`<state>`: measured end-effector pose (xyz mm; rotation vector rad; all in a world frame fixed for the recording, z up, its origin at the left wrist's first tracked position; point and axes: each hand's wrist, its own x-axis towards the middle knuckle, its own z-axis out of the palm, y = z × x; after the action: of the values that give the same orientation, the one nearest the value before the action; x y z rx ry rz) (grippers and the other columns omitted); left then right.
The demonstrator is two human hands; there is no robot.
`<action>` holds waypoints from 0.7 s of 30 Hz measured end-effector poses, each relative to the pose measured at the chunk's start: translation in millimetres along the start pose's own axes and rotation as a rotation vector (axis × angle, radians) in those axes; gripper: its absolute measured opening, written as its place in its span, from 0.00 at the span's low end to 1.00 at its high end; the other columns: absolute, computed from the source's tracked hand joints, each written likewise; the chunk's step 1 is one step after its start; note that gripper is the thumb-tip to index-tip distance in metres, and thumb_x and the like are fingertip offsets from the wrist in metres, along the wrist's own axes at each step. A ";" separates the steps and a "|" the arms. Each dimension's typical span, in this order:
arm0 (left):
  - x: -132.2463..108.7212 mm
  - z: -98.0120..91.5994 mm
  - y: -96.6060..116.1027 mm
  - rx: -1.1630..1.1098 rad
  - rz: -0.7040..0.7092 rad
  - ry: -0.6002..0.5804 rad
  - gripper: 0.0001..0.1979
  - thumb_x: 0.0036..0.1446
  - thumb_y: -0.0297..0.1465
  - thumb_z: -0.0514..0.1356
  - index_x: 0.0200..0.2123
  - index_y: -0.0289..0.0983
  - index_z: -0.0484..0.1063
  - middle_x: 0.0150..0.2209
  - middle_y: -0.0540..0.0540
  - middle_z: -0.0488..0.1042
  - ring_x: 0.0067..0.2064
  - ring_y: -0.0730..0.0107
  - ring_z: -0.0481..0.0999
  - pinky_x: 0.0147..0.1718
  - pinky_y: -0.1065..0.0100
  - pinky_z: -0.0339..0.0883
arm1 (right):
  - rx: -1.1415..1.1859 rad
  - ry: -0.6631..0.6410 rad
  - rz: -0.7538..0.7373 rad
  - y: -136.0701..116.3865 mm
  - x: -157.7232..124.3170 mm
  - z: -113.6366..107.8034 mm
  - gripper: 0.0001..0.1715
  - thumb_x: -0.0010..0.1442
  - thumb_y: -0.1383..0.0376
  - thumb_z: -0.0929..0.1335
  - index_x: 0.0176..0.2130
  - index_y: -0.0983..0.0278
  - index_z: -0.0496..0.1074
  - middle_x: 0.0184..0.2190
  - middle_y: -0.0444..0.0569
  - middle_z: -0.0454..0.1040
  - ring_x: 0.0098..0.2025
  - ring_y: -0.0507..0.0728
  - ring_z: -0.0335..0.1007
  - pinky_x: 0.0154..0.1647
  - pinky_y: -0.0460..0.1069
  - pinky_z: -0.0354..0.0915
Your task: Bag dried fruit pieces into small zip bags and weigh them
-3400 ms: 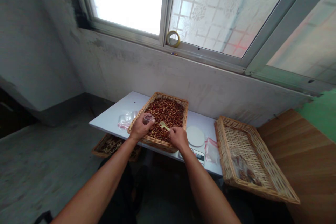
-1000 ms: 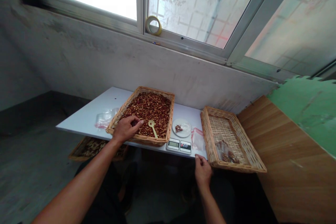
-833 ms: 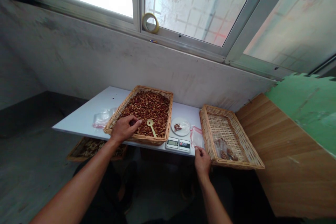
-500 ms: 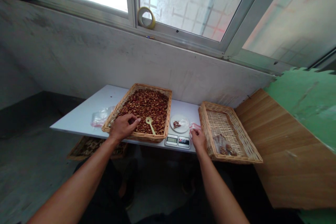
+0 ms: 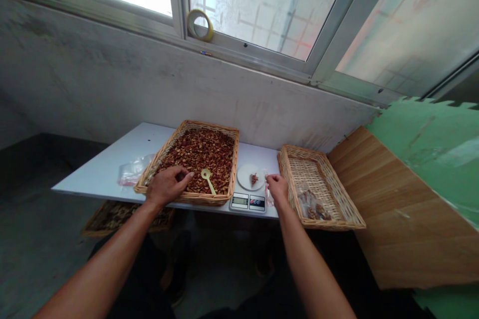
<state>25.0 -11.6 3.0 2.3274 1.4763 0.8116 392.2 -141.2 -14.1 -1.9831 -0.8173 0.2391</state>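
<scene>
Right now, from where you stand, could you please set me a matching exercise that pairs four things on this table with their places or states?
Things:
1. spoon
2. plate
3. scale
4. plastic bag

Places or states:
A. inside the right basket
B. on the pieces in the left basket
C. at the front edge of the table
D. holding a small reddish-brown heap

Right pairs: 1-B, 2-D, 3-C, 4-A.

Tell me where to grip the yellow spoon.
Pinch the yellow spoon at its handle end, from above on the near side: the handle slopes toward you over the reddish-brown pieces, ending by the front rim of the wicker basket.
</scene>
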 end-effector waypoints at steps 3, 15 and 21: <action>-0.2 0.6 1.3 0.024 0.014 -0.006 0.19 0.62 0.48 0.56 0.32 0.42 0.77 0.33 0.50 0.80 0.34 0.65 0.77 0.32 0.68 0.62 | -0.016 0.088 -0.122 -2.9 0.5 -53.0 0.19 0.56 0.53 0.67 0.34 0.65 0.78 0.26 0.49 0.79 0.27 0.57 0.72 0.31 0.48 0.64; -0.4 3.8 3.7 0.101 0.010 0.005 0.19 0.61 0.49 0.54 0.31 0.43 0.77 0.33 0.49 0.80 0.35 0.63 0.77 0.32 0.67 0.61 | -0.529 0.216 -0.569 45.4 -47.5 -126.6 0.19 0.67 0.55 0.64 0.45 0.65 0.76 0.40 0.55 0.78 0.38 0.58 0.73 0.43 0.51 0.66; -0.4 3.5 4.2 0.118 0.008 -0.008 0.19 0.61 0.48 0.54 0.31 0.43 0.77 0.33 0.49 0.80 0.35 0.63 0.77 0.32 0.67 0.61 | -0.622 -0.126 -0.431 56.0 -77.5 -52.4 0.26 0.68 0.66 0.61 0.63 0.65 0.67 0.56 0.58 0.74 0.52 0.62 0.73 0.52 0.53 0.66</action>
<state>30.0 -13.6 2.1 2.4195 1.5524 0.7348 383.4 -245.6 -44.7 -2.2975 -1.5122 -0.1689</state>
